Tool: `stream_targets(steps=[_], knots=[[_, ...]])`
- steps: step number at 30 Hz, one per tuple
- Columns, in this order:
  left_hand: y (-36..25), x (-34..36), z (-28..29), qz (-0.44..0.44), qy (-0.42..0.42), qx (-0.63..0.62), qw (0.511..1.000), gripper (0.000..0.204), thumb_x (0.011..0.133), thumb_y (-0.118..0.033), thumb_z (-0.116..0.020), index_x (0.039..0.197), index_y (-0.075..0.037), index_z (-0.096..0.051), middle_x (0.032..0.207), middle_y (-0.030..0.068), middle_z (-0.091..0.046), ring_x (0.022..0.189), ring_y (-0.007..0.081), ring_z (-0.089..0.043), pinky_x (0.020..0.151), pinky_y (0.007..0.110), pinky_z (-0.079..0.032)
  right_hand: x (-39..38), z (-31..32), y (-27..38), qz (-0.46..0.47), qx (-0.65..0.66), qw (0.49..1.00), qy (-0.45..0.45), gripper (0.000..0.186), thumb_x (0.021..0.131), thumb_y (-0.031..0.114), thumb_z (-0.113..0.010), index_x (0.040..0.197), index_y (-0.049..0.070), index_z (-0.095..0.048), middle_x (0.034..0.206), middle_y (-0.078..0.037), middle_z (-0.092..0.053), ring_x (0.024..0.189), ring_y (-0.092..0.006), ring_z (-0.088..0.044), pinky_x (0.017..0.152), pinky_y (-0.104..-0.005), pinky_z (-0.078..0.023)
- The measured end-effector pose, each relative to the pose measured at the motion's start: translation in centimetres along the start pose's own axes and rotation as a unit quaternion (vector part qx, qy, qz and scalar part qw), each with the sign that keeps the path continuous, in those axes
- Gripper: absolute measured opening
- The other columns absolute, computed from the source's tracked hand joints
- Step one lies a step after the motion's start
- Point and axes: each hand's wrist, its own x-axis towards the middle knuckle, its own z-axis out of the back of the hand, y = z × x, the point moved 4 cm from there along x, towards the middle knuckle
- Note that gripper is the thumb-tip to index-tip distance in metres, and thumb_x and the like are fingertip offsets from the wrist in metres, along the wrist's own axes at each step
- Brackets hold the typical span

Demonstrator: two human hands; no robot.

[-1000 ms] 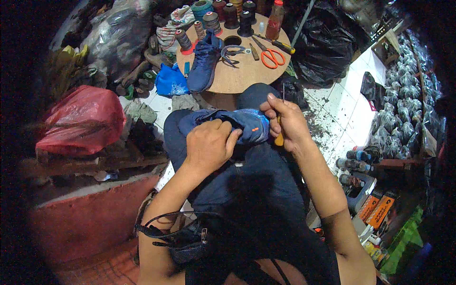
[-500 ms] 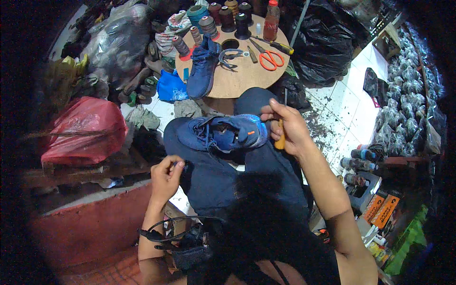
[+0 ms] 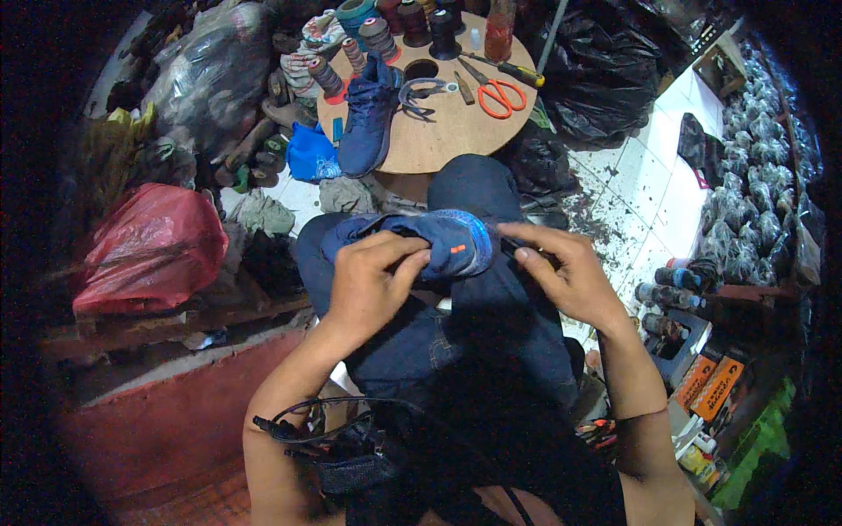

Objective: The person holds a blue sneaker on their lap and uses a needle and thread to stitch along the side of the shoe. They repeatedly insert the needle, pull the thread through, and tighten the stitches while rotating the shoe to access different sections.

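A dark blue sneaker (image 3: 456, 238) with a small orange mark and brighter blue heel trim lies sideways across my lap. Over its opening my left hand (image 3: 377, 273) is closed, thumb and fingers pinching at the collar and covering the laces and much of the upper. Just right of the heel is my right hand (image 3: 566, 270), fingers curled toward the thumb around something dark and partly hidden that I cannot make out. The matching sneaker (image 3: 367, 123) rests on the round wooden table (image 3: 430, 156) ahead.
On the table are orange-handled scissors (image 3: 502, 95), pincers (image 3: 421, 95), a yellow-and-black screwdriver (image 3: 524, 74) and several thread spools (image 3: 379, 37). A red plastic bag (image 3: 158, 250) sits left, a black bag (image 3: 596, 79) far right. Bottles (image 3: 668, 296) stand right.
My left hand has moved right and up from beside my lap onto the shoe. My right hand has lowered slightly beside the heel; the yellow-handled tool in it no longer shows.
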Motion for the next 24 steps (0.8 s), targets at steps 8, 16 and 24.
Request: stream_targets(steps=[8,16,24], knots=[[1.6,0.1,-3.7,0.076,0.020,-0.041,0.996,0.008,0.082,-0.003,-0.078,0.088,0.001,-0.079,0.075,0.0163,-0.072,0.068,0.0293,-0.072,0.062,0.036,-0.053,1.5,0.3,0.8,-0.014,-0.015,0.998,0.057,0.040,0.091,0.000,-0.071,0.128,0.015,-0.076,0.081,-0.015,-0.068,0.073,-0.0341,-0.068,0.072,-0.0422,-0.054],[2.0,-0.5,-6.0,0.078,-0.047,-0.072,0.993,0.013,0.081,-0.015,-0.087,0.087,-0.005,-0.081,0.075,0.0124,-0.073,0.063,0.0244,-0.069,0.061,0.035,-0.050,2.5,1.3,1.2,-0.046,-0.081,0.990,0.105,0.043,0.085,0.003,-0.073,0.125,0.018,-0.077,0.080,-0.015,-0.068,0.074,-0.0378,-0.068,0.069,-0.0480,-0.055],[1.7,-0.6,-6.2,0.061,-0.050,-0.044,0.996,0.010,0.081,-0.011,-0.083,0.090,-0.007,-0.082,0.078,0.0133,-0.075,0.066,0.0274,-0.070,0.062,0.035,-0.052,7.5,2.9,3.6,0.040,-0.284,0.920,0.266,0.034,0.084,0.013,-0.072,0.116,0.019,-0.081,0.083,-0.016,-0.072,0.078,-0.0375,-0.071,0.071,-0.0507,-0.056]])
